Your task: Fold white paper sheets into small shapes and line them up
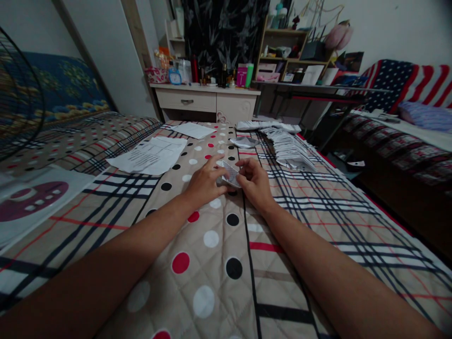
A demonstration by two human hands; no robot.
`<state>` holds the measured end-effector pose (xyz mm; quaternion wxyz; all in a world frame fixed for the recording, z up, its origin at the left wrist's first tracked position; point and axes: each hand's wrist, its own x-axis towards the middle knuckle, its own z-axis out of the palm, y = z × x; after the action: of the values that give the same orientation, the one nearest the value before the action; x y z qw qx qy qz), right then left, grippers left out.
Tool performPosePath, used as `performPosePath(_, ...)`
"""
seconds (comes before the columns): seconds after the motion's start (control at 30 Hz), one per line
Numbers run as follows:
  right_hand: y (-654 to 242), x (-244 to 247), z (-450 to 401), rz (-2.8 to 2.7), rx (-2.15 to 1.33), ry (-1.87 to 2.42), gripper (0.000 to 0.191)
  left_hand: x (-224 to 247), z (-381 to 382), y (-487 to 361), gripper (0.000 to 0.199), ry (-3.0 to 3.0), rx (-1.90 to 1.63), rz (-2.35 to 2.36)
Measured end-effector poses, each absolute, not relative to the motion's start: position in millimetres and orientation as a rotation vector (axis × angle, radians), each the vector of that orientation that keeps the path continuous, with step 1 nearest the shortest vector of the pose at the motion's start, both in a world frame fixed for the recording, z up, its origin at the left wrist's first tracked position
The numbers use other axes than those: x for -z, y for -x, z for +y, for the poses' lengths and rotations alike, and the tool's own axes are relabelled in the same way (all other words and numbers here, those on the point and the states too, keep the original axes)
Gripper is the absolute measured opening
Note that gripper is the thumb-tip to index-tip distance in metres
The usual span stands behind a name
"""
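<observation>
A small folded piece of printed paper [230, 174] is between my two hands, low over the dotted part of the bedspread [212, 254]. My left hand [207, 181] has its fingers curved round the left side of the paper. On the right side, my right hand [254, 182] pinches the paper's edge between thumb and fingers. Just beyond my hands lies another folded paper piece [244, 142]. To its right stretches a long row of folded paper pieces [287, 148], packed closely together.
Printed sheets [150, 155] and a further sheet [193, 130] lie to the left. A plastic bag [38, 200] is at the far left, near a fan [21, 94]. A white dresser [197, 101] stands beyond the bed, and a second bed [406, 141] is at the right.
</observation>
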<state>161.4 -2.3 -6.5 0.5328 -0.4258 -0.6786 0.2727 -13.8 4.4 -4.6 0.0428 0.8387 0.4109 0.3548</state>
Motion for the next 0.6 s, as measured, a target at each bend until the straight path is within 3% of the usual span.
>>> performPosePath(0.17, -162, 4, -4, -1.625, -0.718, 1.024, 0.014, 4, 5, 12, 0.015, -2.526, -1.139, 1.147)
performPosePath(0.4, -163, 0, -6, -1.573, -0.790, 0.952, 0.034, 1, 7, 11, 0.009, -2.268, -1.253, 1.107)
performPosePath(0.6, -162, 6, 0, -1.524, -0.781, 1.059, 0.042, 13, 17, 12, 0.035, -1.900, -1.338, 0.942)
